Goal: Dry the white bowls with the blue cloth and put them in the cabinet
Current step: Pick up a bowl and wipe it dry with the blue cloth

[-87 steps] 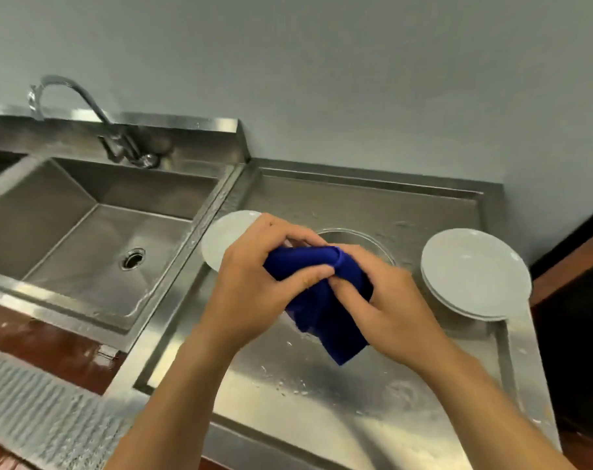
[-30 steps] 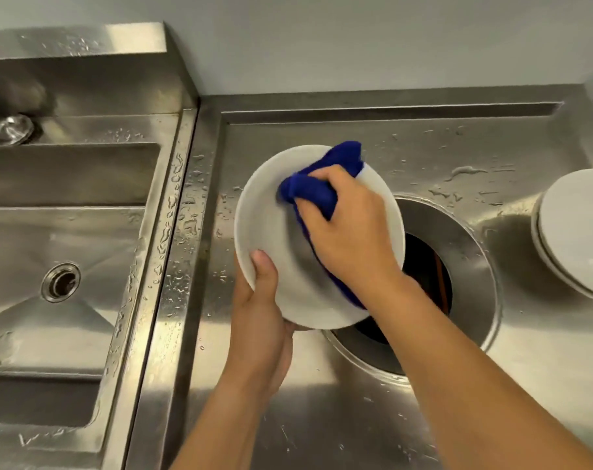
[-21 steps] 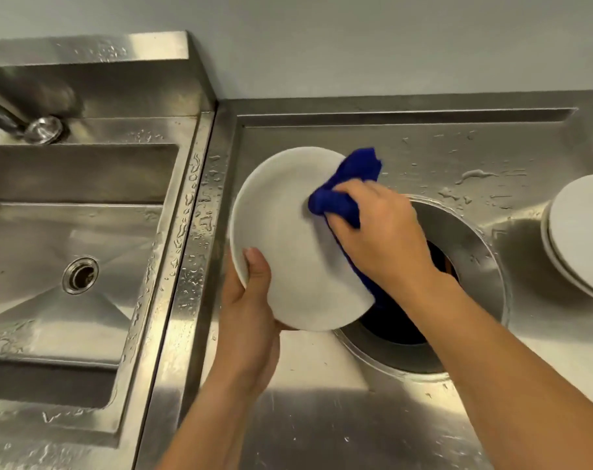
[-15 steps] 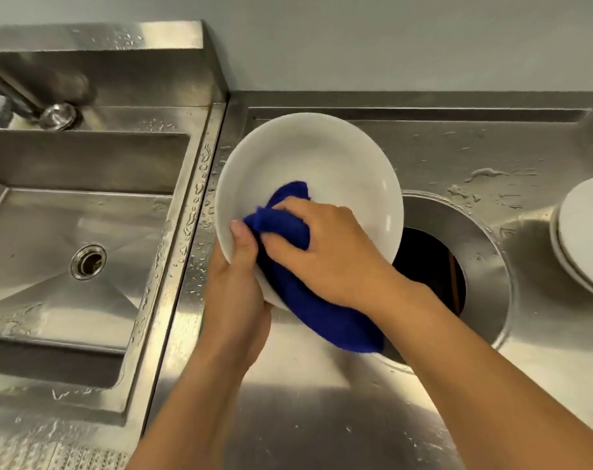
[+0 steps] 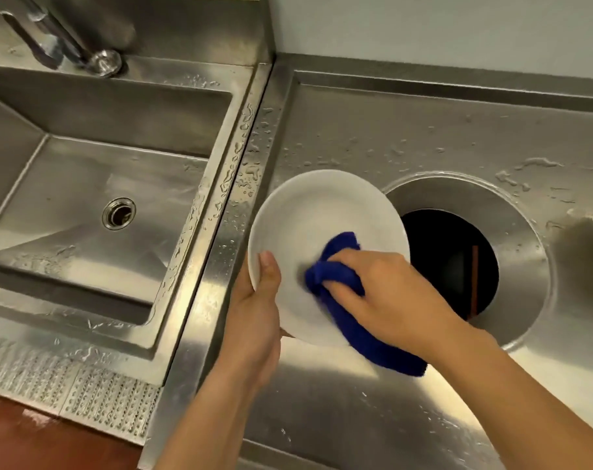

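White bowl (image 5: 322, 212): tilted, rim clamped in my left grip (image 5: 254, 313); hollow faces my right grip (image 5: 386, 293), fist closed on the blue cloth (image 5: 335, 276), pressing inside.

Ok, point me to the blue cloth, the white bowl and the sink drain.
blue cloth (image 5: 335, 276): head view, on the bunched part ahead of the fingers.
white bowl (image 5: 322, 212): head view, on the bare inner surface.
sink drain (image 5: 119, 213): head view, on the round strainer.

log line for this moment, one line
step: drying | left hand: holds white bowl by rim | right hand: presses blue cloth inside bowl | cabinet: not in view
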The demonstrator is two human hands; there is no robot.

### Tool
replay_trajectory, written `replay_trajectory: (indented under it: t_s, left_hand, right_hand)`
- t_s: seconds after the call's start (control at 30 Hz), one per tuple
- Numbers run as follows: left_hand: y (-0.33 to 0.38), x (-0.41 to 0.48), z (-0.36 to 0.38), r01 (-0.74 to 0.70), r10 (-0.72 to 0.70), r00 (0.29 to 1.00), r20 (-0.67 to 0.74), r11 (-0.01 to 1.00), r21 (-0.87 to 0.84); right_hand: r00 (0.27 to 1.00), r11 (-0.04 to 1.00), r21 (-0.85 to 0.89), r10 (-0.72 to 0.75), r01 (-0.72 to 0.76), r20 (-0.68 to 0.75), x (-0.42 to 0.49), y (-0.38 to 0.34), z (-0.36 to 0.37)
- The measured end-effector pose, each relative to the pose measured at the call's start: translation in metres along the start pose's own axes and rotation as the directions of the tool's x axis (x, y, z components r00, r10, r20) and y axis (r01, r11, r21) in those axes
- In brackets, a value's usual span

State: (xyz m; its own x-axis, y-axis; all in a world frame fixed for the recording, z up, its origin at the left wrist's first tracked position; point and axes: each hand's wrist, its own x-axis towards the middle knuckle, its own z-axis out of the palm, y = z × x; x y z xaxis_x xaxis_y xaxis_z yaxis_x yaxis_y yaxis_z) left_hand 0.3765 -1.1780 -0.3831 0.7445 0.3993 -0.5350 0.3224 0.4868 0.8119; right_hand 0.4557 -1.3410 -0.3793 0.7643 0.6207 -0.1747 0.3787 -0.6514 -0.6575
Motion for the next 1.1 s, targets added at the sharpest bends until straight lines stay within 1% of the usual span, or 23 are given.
replay_trajectory:
  t_s: [0.03, 0.07, 0.1, 0.13, 0.17, 0.23, 0.37, 0.5, 0.63, 0.73, 0.87, 0.97, 1.1]
  left_hand:
    - [-0.008, -0.001, -0.009, 0.02, -0.02, 0.999, -0.025, 1.0, 0.023]
    - [-0.014, -0.002, -0.016, 0.036, -0.035, 0.998, -0.044, 0.999, 0.031]
    - [-0.02, -0.002, -0.022, 0.054, -0.052, 0.997, -0.062, 0.998, 0.024]
    - [-0.025, -0.001, -0.026, 0.07, -0.068, 0.995, -0.078, 0.997, 0.023]
    - [-0.029, 0.0, -0.03, 0.079, -0.075, 0.993, -0.092, 0.996, 0.036]
    - [-0.039, 0.002, -0.039, 0.071, -0.063, 0.992, -0.114, 0.995, 0.072]
    - [-0.052, 0.007, -0.057, 0.068, -0.05, 0.987, -0.153, 0.992, 0.111]
    - [-0.065, 0.006, -0.07, 0.081, -0.066, 0.985, -0.157, 0.993, 0.091]
    - [-0.074, 0.007, -0.077, 0.103, -0.087, 0.981, -0.175, 0.991, 0.084]
    - [-0.076, 0.007, -0.082, 0.115, -0.099, 0.976, -0.194, 0.991, 0.072]
    - [-0.076, 0.003, -0.09, 0.131, -0.119, 0.974, -0.194, 0.99, 0.051]
    - [-0.081, -0.007, -0.099, 0.155, -0.141, 0.966, -0.218, 0.987, 0.049]
    - [-0.09, -0.023, -0.11, 0.165, -0.147, 0.96, -0.238, 0.985, 0.059]
  right_hand:
    - [0.996, 0.997, 0.047, 0.061, -0.058, -0.066, -0.005, 0.008, 0.006]
    - [0.982, 0.985, 0.136, 0.126, -0.107, -0.143, -0.007, 0.012, 0.011]
    - [0.964, 0.971, 0.199, 0.174, -0.133, -0.203, -0.007, 0.014, 0.018]
    - [0.951, 0.967, 0.22, 0.186, -0.132, -0.248, -0.007, 0.013, 0.026]
    - [0.947, 0.967, 0.223, 0.184, -0.125, -0.264, -0.008, 0.011, 0.033]
    - [0.952, 0.969, 0.215, 0.177, -0.124, -0.251, -0.009, 0.008, 0.047]
    - [0.952, 0.961, 0.216, 0.22, -0.174, -0.212, -0.009, 0.006, 0.067]
    - [0.946, 0.962, 0.204, 0.228, -0.182, -0.231, -0.009, 0.005, 0.08]
    - [0.943, 0.955, 0.208, 0.257, -0.213, -0.213, -0.007, 0.004, 0.089]
    - [0.943, 0.961, 0.18, 0.248, -0.21, -0.221, -0.005, 0.0, 0.094]
    - [0.945, 0.958, 0.176, 0.261, -0.227, -0.198, -0.005, -0.007, 0.096]
    - [0.95, 0.958, 0.169, 0.259, -0.231, -0.172, -0.007, -0.012, 0.098]
    - [0.957, 0.955, 0.201, 0.251, -0.219, -0.149, -0.013, -0.018, 0.105]
